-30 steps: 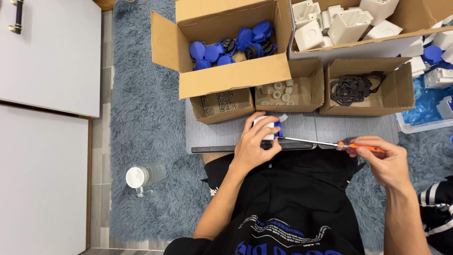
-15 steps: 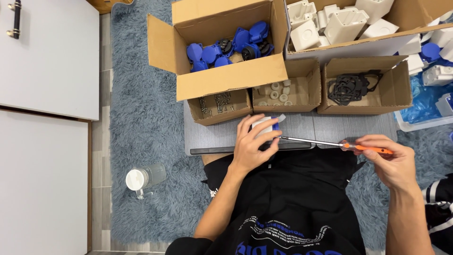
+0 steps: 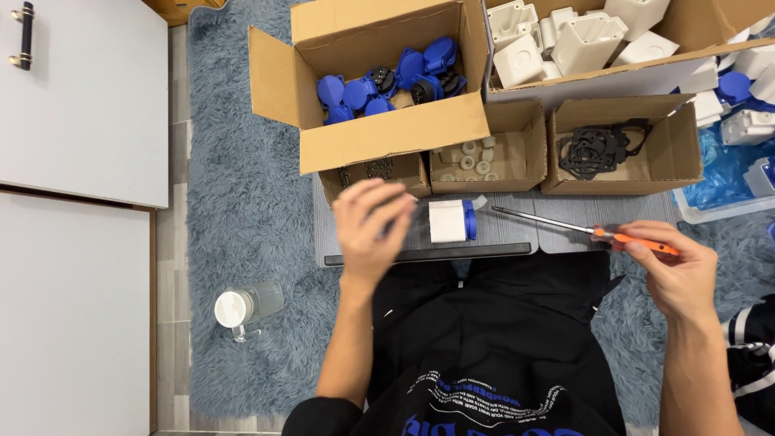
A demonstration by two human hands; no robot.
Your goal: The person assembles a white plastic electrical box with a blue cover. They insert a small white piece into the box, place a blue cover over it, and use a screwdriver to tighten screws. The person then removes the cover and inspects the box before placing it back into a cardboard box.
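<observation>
L hand (image 3: 370, 230) hovers open over the left part of the grey counter (image 3: 517, 230), fingers spread and blurred, gripping nothing. Just right of it, not touching, a white block w/ blue cap (image 3: 450, 220) lies on its side on the counter. R hand (image 3: 676, 270) is at the near right, grip closed on the orange handle of a screwdriver (image 3: 581, 228); its metal shaft runs left over the counter, tip pointing toward the white block but apart from it.

Far side of the counter: small cardboard box w/ white round pieces (image 3: 483, 153) in the middle, box w/ black gaskets (image 3: 620, 149) to its right, box of dark small parts (image 3: 375, 171) to the left. Behind them, a big carton of blue caps (image 3: 379, 81) and a carton of white housings (image 3: 565, 40). Clear jar w/ white lid (image 3: 242, 305) sits on the blue-grey rug (image 3: 242, 202), near left.
</observation>
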